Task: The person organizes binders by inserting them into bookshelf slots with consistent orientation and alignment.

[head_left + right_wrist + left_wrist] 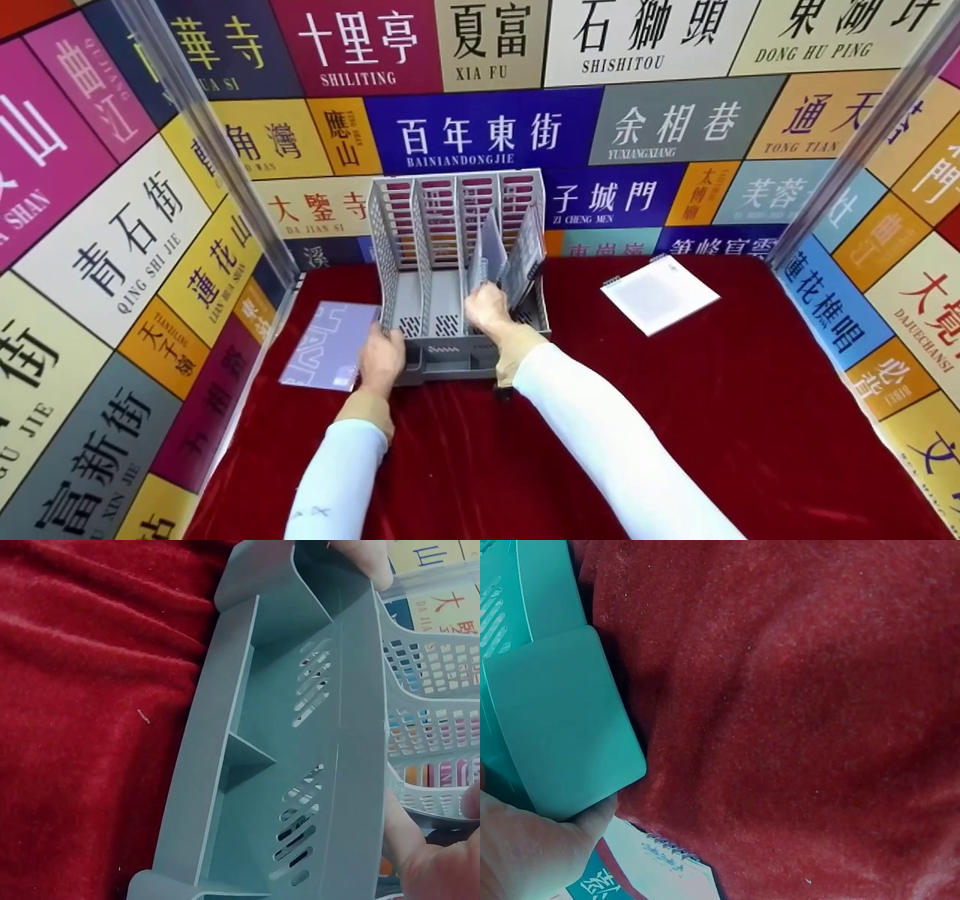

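Observation:
A grey file organizer (442, 349) with upright slots stands against the back of the red cloth. My left hand (381, 358) grips its front left corner, and in the left wrist view that hand's (536, 851) thumb and finger lie against the rounded corner piece (566, 720). My right hand (489, 307) reaches into the third slot and pinches the near lower end of a pale notebook (491, 251) leaning there. The right wrist view shows this hand (435, 862) behind the front wall. A spiral notebook (525, 255) leans in the rightmost slot.
A lilac notebook (326, 349) lies left of the organizer, close to my left hand. On the right, a white spiral notebook (660, 295) lies flat on the red cloth (600, 420). Sign-patterned panels (480, 129) and slanted clear posts (855, 142) enclose the table.

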Demonstrator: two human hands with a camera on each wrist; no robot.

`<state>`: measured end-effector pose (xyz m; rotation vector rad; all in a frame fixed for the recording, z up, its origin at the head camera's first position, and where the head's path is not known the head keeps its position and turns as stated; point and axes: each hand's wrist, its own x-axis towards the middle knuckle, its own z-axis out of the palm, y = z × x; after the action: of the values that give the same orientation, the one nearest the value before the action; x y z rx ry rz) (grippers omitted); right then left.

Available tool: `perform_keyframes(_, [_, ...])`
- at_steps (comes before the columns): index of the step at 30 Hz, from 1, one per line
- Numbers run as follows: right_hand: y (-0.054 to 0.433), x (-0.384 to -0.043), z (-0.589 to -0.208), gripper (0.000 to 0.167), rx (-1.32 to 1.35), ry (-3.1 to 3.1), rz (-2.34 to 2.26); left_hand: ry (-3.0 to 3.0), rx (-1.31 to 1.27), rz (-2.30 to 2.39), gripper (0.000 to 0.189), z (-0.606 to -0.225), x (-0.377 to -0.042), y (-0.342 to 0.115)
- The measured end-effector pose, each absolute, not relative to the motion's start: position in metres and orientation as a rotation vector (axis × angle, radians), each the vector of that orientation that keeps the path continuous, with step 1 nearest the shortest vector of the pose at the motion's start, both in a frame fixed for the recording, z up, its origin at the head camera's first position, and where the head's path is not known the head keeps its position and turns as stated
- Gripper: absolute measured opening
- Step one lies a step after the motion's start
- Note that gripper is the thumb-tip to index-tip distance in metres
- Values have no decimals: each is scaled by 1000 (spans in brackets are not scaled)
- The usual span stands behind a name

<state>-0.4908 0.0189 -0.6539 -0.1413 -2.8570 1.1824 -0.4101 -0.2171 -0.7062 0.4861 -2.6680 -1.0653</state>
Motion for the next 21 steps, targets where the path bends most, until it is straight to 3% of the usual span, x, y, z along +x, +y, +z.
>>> perform_keyframes(6, [22,-491,-648,28,-169,-2880,1236,-2665,508,-1127,54,-695,-405,-214])
perform_keyframes(10, [25,-459,-607,25,-162,-2990,1154,-2631,497,-1094,58,-709,-410,-218])
perform_keyframes(13, [26,-435,-577,26,-199,-3094,1051,-2637,496,-1142,56,-689,-398,-212])
perform_keyframes(17, [28,-429,-571,35,-191,-3180,937,-2688,518,-1173,53,-643,-371,-196])
perform_keyframes(21, [32,-433,-571,41,-155,-3180,1184,-2700,539,-1167,54,-632,-364,-191])
